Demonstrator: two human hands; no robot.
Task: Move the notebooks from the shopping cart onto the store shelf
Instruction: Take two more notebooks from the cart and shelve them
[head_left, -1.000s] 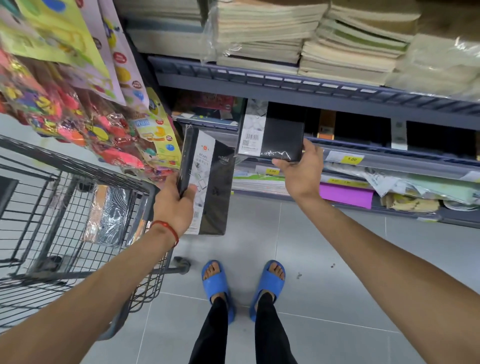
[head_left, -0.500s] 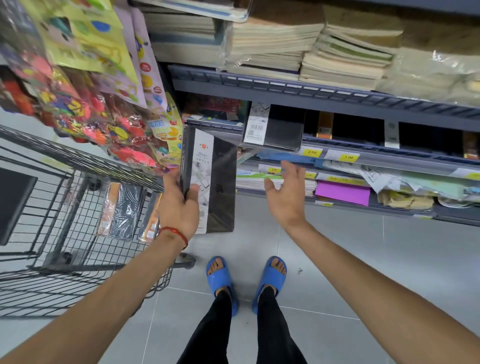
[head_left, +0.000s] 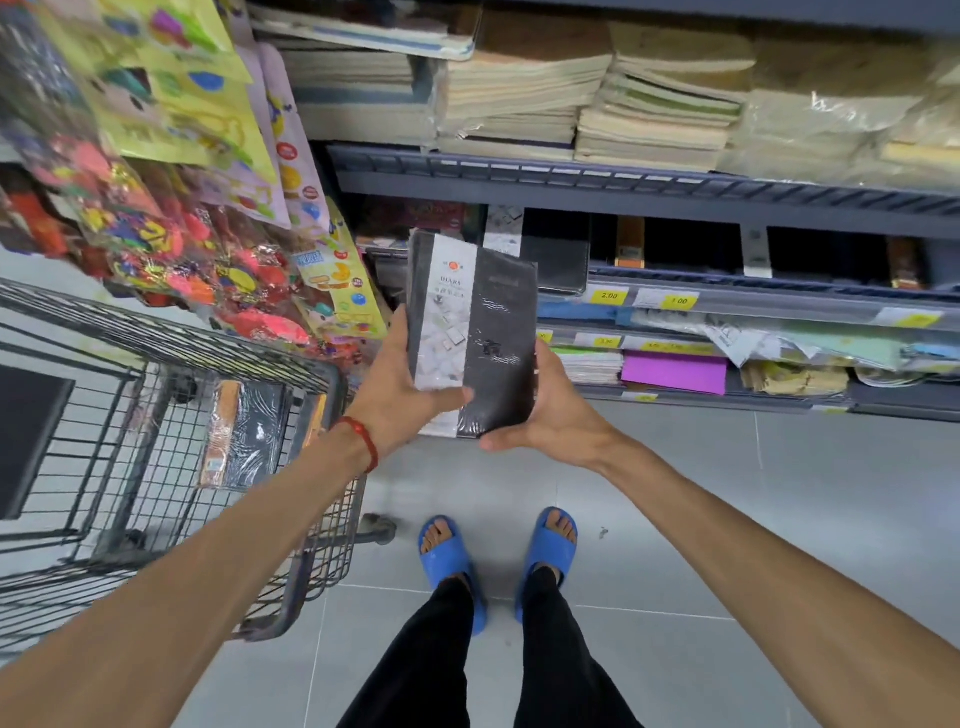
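A black wrapped notebook (head_left: 483, 332) with a white label strip stands upright between both my hands, in front of the store shelf (head_left: 623, 189). My left hand (head_left: 402, 389) grips its left edge and lower face, thumb across the front. My right hand (head_left: 550, 410) holds its lower right corner from below. Another black notebook (head_left: 556, 254) stands on the middle shelf just behind. The shopping cart (head_left: 171, 447) stands at my left, with more wrapped notebooks (head_left: 244, 436) inside.
Colourful toy and sticker packs (head_left: 171, 208) hang at the left above the cart. Stacks of paper notebooks (head_left: 597, 104) fill the upper shelf. Lower shelves carry yellow price tags (head_left: 608, 296) and a purple pad (head_left: 675, 371). Grey tiled floor (head_left: 727, 519) lies below, with my blue sandals (head_left: 452, 561).
My right hand let go of the notebook it set on the middle shelf, came back down and took hold of the notebook in my left hand, which moved right towards the shelf.
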